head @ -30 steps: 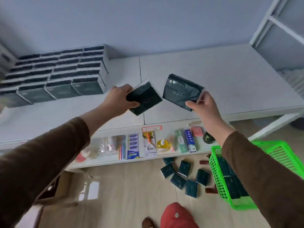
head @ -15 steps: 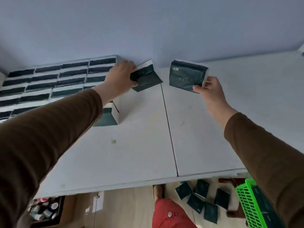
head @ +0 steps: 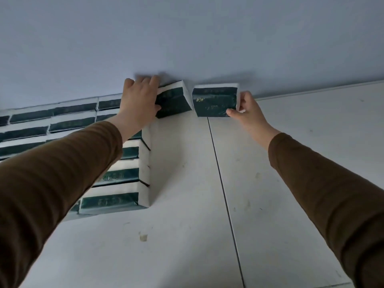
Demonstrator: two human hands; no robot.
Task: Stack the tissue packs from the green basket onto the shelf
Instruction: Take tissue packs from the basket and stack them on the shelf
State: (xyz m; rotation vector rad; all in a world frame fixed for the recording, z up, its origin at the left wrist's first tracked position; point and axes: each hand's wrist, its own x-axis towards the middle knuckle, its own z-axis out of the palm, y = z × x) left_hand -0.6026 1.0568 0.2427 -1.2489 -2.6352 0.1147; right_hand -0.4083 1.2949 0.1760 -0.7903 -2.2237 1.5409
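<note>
Gripping one tissue pack each at the shelf's (head: pixel 291 163) far edge, left hand (head: pixel 139 100) holds the tilted left pack (head: pixel 174 100) beside the stack (head: pixel 116 175), right hand (head: pixel 247 109) pinches the right pack (head: pixel 215 102) just right of it.

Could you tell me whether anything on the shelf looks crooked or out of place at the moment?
The pack under the left hand sits skewed at the wall, out of line with the stacked rows. The right hand's pack looks square.

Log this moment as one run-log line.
left hand: pressing left pack at wall | right hand: holding right pack | shelf: stacked packs left
</note>
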